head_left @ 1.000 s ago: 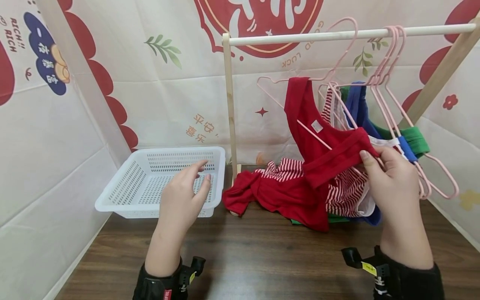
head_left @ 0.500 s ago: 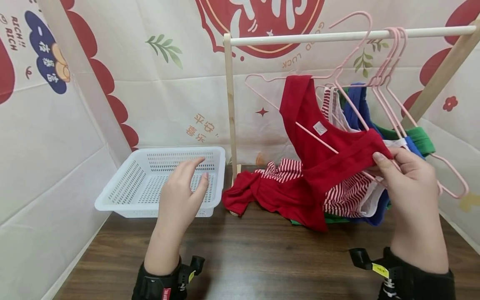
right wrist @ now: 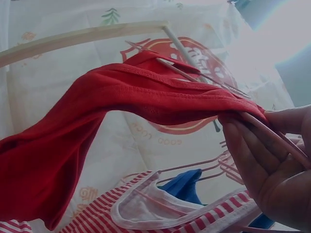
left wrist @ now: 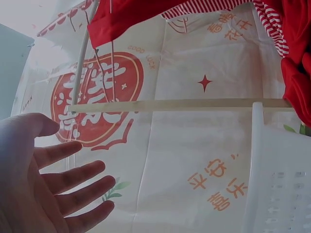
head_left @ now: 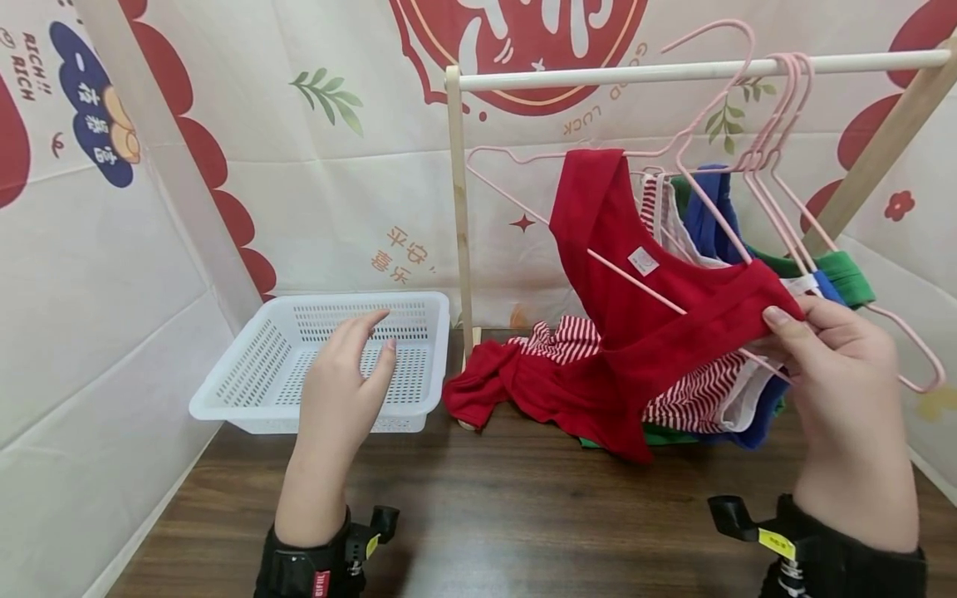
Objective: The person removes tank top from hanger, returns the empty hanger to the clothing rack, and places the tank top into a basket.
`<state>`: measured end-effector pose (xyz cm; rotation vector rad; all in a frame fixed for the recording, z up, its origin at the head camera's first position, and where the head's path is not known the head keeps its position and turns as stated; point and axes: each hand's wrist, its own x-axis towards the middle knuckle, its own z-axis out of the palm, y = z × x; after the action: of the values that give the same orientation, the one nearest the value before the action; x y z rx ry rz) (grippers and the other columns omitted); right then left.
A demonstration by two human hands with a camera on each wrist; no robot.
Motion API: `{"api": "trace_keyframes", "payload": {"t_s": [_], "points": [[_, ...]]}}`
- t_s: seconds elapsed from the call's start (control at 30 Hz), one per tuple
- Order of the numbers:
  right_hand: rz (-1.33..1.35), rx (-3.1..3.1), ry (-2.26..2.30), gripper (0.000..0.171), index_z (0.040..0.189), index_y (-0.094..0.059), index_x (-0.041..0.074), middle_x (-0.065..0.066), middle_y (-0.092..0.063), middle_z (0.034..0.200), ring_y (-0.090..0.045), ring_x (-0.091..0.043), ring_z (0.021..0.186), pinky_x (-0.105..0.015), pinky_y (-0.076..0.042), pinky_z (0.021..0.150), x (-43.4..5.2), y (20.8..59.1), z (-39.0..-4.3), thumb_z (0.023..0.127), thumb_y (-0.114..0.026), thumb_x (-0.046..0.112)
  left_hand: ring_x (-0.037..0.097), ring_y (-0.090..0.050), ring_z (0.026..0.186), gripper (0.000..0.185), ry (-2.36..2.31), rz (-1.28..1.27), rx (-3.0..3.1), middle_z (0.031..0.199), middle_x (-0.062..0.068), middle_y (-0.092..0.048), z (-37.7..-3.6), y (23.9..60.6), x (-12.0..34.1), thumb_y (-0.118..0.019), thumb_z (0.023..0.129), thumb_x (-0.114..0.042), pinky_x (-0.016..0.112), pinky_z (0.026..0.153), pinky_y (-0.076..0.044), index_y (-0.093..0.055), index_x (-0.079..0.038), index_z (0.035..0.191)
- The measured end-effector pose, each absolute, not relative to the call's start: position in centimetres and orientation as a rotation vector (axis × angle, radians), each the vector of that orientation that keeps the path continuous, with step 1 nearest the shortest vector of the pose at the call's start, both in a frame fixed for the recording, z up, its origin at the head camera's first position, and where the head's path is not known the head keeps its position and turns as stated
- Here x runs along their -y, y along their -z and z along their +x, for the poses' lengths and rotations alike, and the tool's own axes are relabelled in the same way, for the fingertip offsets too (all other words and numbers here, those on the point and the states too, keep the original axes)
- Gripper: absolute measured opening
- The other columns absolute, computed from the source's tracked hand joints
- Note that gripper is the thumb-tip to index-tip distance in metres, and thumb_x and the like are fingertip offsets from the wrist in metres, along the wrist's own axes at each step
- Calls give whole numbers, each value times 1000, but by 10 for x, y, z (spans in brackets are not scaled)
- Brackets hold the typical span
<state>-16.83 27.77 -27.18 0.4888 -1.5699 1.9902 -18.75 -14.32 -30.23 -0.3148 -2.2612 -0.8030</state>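
Note:
A red sleeveless top (head_left: 598, 241) hangs askew on a pink hanger (head_left: 714, 212), whose hook overlaps the white rail in the head view. My right hand (head_left: 845, 365) pinches the top's right shoulder strap between thumb and fingers, low on the hanger's arm. In the right wrist view the red strap (right wrist: 180, 99) stretches to the fingertips, and the hanger's arm (right wrist: 277, 136) runs across the palm. My left hand (head_left: 340, 382) holds nothing; its fingers are relaxed and spread, in front of the white basket (head_left: 247, 399).
Behind the red top, striped, blue and green (head_left: 845, 278) garments hang on several pink hangers from the white rail (head_left: 568, 79). A wooden post (head_left: 459, 216) supports the rail's left end. More red and striped cloth (head_left: 486, 382) lies bunched on the brown table (head_left: 523, 531).
My right hand has moved right, drawing the red strap outward along the hanger. The hanger has tilted and its hook shifted right. My left hand has drifted slightly left.

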Motion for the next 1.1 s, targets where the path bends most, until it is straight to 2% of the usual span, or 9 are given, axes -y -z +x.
{"api": "trace_keyframes", "payload": {"t_s": [0.23,0.47,0.7,1.1], "points": [[502,1540,-2042,21,110,-65,-11,-14,-71,100,-72,-20,81,-27,-54,71,-283,269,-162,94,-52,-9,26,-60,109,37,803,-297,2266,128,10,-61,-187,302,144,-58,96,-24,47,92,-48,-60,-10,130],[355,1629,-2005,25,117,-66,-5,-11,-59,111,-72,-15,82,-22,-53,69,-293,267,-153,93,-60,1,28,-60,108,37,823,-294,2269,129,11,-60,-186,301,145,-57,97,-23,49,91,-47,-60,-10,131],[468,1586,-2025,23,113,-66,-8,-11,-70,102,-72,-18,80,-24,-54,67,-299,268,-152,95,-51,-8,27,-61,108,37,822,-275,2267,129,10,-61,-187,301,146,-57,97,-24,49,91,-48,-60,-10,131],[558,1569,-2019,27,116,-63,-13,-14,-70,104,-72,-21,84,-26,-54,70,-304,267,-152,95,-46,-13,29,-60,108,35,887,-265,2242,129,11,-61,-187,302,150,-56,97,-21,50,90,-47,-60,-9,130]]}}
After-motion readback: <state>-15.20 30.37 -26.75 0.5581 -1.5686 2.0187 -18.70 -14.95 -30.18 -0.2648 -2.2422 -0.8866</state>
